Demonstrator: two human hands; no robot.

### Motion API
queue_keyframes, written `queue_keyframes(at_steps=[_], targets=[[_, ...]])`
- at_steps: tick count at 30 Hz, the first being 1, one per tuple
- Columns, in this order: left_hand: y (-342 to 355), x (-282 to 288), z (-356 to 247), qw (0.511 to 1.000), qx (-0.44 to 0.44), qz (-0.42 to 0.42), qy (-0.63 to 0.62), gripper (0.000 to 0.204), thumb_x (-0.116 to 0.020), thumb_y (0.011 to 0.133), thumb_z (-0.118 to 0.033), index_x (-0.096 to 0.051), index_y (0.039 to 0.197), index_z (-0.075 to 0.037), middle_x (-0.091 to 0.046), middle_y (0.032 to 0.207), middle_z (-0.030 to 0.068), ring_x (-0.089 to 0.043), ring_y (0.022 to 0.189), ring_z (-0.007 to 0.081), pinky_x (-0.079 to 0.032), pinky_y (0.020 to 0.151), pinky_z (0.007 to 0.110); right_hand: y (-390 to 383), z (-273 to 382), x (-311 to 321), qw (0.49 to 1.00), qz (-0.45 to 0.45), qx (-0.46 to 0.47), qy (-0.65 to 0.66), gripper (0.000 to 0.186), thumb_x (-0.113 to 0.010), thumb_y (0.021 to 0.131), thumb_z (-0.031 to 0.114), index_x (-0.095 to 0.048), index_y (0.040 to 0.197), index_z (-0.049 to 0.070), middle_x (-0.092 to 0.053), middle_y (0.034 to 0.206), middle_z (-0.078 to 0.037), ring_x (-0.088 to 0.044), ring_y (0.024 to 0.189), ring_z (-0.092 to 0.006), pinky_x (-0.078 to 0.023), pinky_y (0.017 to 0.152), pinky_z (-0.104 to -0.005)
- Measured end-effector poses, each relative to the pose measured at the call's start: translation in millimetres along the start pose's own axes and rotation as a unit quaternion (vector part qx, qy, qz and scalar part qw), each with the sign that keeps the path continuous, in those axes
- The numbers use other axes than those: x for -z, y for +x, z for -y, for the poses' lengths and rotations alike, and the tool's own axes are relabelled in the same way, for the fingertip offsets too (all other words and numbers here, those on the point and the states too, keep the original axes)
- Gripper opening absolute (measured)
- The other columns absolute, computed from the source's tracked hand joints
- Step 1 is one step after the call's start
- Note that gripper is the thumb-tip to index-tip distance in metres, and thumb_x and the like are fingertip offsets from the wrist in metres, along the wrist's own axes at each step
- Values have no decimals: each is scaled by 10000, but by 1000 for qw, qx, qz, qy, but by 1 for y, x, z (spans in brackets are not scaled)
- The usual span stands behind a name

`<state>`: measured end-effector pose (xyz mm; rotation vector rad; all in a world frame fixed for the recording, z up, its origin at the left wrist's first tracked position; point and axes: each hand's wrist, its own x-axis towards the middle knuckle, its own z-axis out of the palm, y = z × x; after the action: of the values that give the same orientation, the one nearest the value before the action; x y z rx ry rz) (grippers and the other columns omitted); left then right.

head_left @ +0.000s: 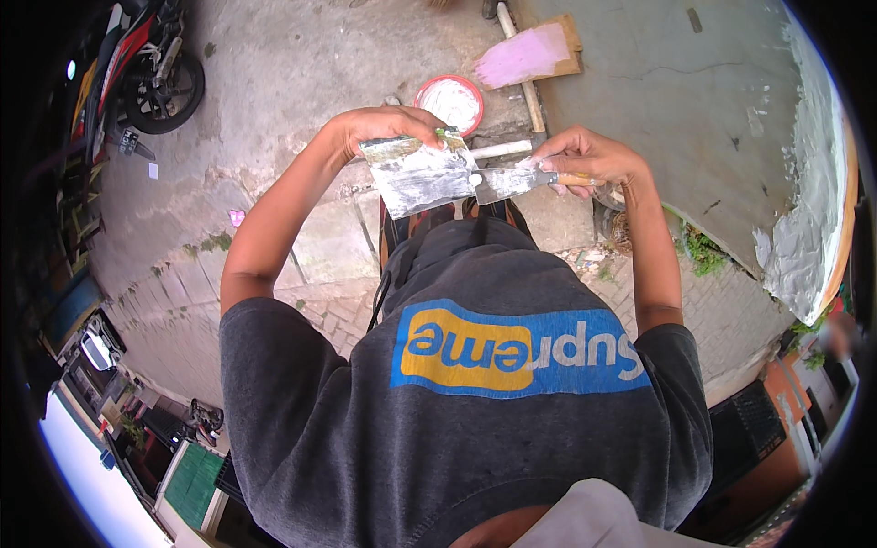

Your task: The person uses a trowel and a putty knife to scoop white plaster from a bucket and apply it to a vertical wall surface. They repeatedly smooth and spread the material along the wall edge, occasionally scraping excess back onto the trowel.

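My left hand (384,128) grips the top edge of a wide flat metal scraper blade (422,178) smeared with white filler, held in front of my chest. My right hand (589,160) holds a smaller putty knife (513,183) by its wooden handle. Its blade tip touches the right edge of the wide blade. Both tools hover above the ground, over my dark grey shirt with a blue and yellow patch.
A red-rimmed tub of white filler (450,99) stands on the concrete ground beyond my hands. A pink-smeared board (530,55) and a wooden pole (523,73) lie near it. A motorbike (137,73) is parked at far left. A grey wall with white patches (804,210) runs along the right.
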<state>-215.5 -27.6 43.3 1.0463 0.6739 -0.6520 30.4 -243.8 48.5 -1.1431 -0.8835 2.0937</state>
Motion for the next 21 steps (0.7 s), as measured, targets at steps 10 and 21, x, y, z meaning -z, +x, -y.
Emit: queue_keyframes(at_steps=[10,21], targets=[[14,-6,5,996,78,17,38,434,-639,806,-211,-599,1144,59,-491,1134,107,-483,1105,165,-411,904,282,43,26,-45,996,60,34,-48,308,-564,942,250,-632,1148,30,-583,620,-41,-499,431,-70,-374,385,-222],[25,3,26,996,85,-24,19,345,-650,810,-236,-613,1061,-2,-619,948,78,-622,782,119,-535,615,247,44,-2,-23,997,37,-16,-72,288,-537,942,186,-622,1163,23,-614,654,-68,-504,423,-83,-387,394,-232]])
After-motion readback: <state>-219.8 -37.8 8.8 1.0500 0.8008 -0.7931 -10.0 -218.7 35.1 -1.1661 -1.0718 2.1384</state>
